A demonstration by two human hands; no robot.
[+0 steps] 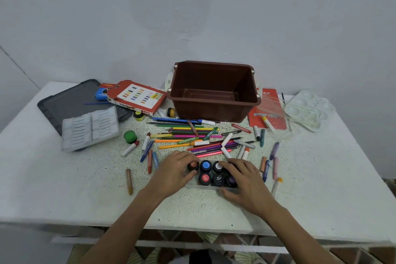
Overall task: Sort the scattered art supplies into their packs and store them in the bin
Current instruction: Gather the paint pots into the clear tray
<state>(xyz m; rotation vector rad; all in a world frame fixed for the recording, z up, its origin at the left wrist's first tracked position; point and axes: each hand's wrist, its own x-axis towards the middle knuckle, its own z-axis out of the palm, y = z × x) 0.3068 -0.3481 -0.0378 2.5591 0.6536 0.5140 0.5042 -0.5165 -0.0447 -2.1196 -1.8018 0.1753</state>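
The left hand (177,169) pinches a red-lidded paint pot (193,165) at the end of the clear paint pack (203,187). The right hand (244,180) clasps this pack. The brown bin (214,105) behind is empty, and pens and crayons (192,137) lie scattered, so I think most work remains.

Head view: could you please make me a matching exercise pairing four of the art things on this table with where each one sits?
Things:
1 brown bin
2 green paint pot
3 clear palette
4 orange-lidded pot

Places:
A at the far right
B under the left hand's fingers
C behind the pencil heap
D left of the pencil heap

Pairs: 1-C, 2-D, 3-A, 4-B
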